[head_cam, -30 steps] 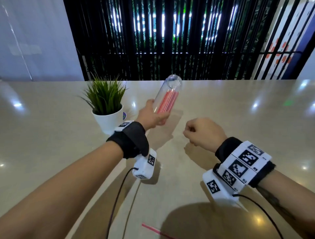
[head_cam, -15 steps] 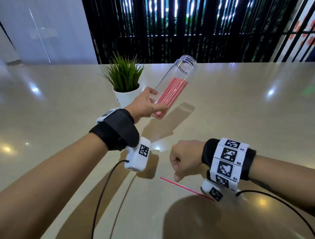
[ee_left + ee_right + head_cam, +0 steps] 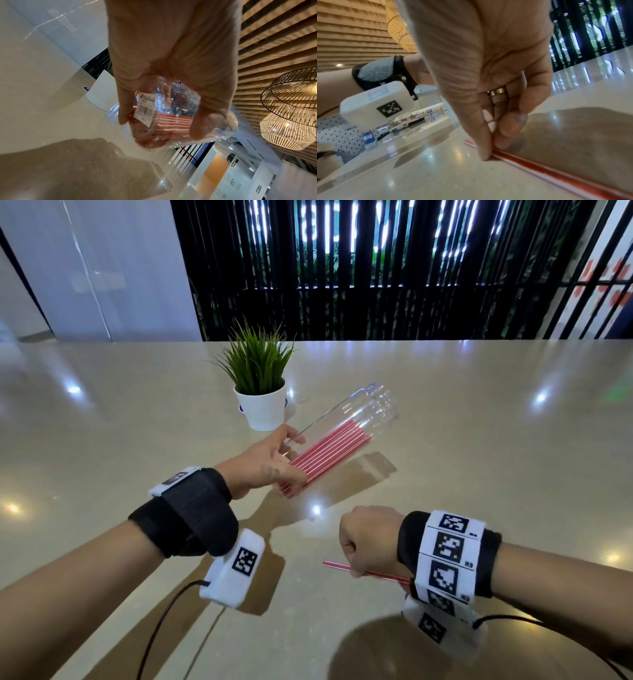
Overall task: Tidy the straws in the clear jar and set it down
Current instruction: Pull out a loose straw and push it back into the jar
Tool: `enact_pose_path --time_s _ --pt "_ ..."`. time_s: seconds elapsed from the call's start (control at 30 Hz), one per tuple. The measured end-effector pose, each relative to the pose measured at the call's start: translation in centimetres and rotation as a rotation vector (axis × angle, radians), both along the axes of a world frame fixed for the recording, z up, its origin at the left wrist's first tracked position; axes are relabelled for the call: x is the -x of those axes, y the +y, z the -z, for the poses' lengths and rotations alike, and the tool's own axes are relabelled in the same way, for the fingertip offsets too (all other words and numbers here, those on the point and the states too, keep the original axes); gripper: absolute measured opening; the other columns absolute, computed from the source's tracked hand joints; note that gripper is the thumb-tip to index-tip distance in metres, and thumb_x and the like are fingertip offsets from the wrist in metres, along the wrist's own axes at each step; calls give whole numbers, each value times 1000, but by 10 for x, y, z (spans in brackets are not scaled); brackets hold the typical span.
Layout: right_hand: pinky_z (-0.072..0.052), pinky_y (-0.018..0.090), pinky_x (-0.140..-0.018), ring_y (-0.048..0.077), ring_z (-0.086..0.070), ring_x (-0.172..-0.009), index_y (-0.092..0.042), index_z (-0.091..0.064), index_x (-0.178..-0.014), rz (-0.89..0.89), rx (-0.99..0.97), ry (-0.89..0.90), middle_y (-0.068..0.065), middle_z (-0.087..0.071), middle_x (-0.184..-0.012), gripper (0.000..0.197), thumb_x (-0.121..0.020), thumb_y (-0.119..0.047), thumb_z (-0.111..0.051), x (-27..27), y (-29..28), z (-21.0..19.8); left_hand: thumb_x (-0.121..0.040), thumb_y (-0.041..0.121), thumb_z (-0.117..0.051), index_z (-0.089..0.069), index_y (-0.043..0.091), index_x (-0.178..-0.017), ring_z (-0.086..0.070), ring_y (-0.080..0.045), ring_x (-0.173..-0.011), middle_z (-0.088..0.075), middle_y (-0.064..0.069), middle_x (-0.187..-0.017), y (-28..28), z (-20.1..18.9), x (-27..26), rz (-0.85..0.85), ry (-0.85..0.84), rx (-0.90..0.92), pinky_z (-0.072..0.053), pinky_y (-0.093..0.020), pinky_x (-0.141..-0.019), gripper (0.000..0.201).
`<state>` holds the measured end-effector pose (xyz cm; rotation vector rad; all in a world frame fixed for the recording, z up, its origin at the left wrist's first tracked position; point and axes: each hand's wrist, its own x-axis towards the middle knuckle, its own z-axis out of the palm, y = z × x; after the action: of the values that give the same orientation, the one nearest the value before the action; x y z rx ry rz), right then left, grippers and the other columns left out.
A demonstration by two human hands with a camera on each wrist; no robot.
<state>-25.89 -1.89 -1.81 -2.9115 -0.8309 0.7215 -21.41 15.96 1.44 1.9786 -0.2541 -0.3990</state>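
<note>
My left hand [image 3: 270, 465] grips the base of the clear jar [image 3: 363, 416], tilted with its open mouth up and to the right above the table. Several red-and-white striped straws [image 3: 329, 451] lie inside it. The left wrist view shows the jar's bottom [image 3: 163, 112] with a barcode label between my fingers and thumb. My right hand [image 3: 356, 556] is low at the table near me and pinches one loose red straw [image 3: 334, 565] that lies flat on the surface. In the right wrist view the thumb and forefinger of my right hand [image 3: 491, 152] close on that straw [image 3: 539, 167].
A small green plant in a white pot [image 3: 262, 405] stands just behind the jar. The glossy beige table [image 3: 479, 474] stretches wide on all sides. Black vertical slats close off the far edge. Cables trail from both wrist cameras.
My right hand came back toward me, dropped to the table and took the loose straw between thumb and finger. The left hand tipped the jar lower, toward the right.
</note>
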Motion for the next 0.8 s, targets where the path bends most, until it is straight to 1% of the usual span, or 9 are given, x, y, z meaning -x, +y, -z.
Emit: enact_pose_path --time_s 0.13,0.27,0.33,0.4,0.5,0.6,0.67,0.73,0.8 --pt "-46 33 -64 24 -56 -69 -16 -50 -51 20 -29 83 7 -60 -73 30 -74 -16 -69 -4 -1 2 -54 10 -64 -37 18 -115 -55 -18 -75 -45 -3 -95 0 0 0 -5 -11 8 -52 -18 -51 67" --pt "-40 30 -56 23 -48 -57 -15 -44 -47 37 -40 6 2 -47 -53 32 -70 -16 -65 -4 -2 10 -53 9 -64 -37 20 -116 -54 -18 -78 -45 -3 -94 -1 1 1 -18 -12 32 -52 -24 -60 70" --pt "-36 27 -53 21 -43 -53 -14 -43 -49 27 -33 -16 2 -43 -53 29 -72 -18 -62 -3 -4 7 -53 9 -66 -35 25 -124 -55 -18 -83 -45 -3 -97 -1 4 0 -16 -17 27 -52 -27 -66 79" --pt "-32 24 -49 19 -41 -53 -14 -44 -56 42 -81 -66 1 -43 -57 27 -80 -22 -55 -9 -8 -4 -52 11 -68 -33 25 -130 -56 -17 -84 -46 -3 -98 -1 5 1 -3 -27 19 -53 -25 -64 87" --pt "-30 27 -52 19 -45 -63 -17 -43 -60 165 -319 -215 2 -47 -65 33 -90 -29 -46 -31 -23 -33 -44 21 -71 -41 22 -125 -57 -20 -85 -48 -4 -98 1 7 2 20 -48 17 -53 -25 -60 86" --pt "-33 25 -54 17 -46 -59 -14 -46 -58 366 -591 -301 2 -49 -62 34 -91 -25 -46 -54 -47 -65 -49 17 -70 -43 22 -121 -56 -20 -86 -48 -6 -101 0 4 2 -4 -60 62 -54 -23 -59 77" --pt "-33 25 -53 19 -47 -58 -13 -45 -55 462 -678 -349 3 -49 -57 35 -89 -22 -46 -64 -63 -83 -52 14 -66 -42 22 -120 -55 -17 -84 -48 -5 -100 -2 0 2 -37 -84 109 -53 -16 -56 73" --pt "-32 25 -51 21 -46 -58 -12 -44 -56 556 -805 -442 5 -49 -58 30 -86 -17 -45 -74 -73 -99 -50 16 -67 -42 22 -119 -55 -16 -84 -49 -5 -99 -5 -2 3 -68 -115 157 -51 -12 -54 74" --pt "-34 23 -48 16 -45 -55 -14 -42 -60 650 -1070 -552 5 -48 -64 26 -85 -12 -44 -83 -77 -116 -44 21 -71 -42 21 -119 -56 -20 -89 -50 -11 -107 -8 -2 1 -93 -147 195 -53 -13 -57 81"
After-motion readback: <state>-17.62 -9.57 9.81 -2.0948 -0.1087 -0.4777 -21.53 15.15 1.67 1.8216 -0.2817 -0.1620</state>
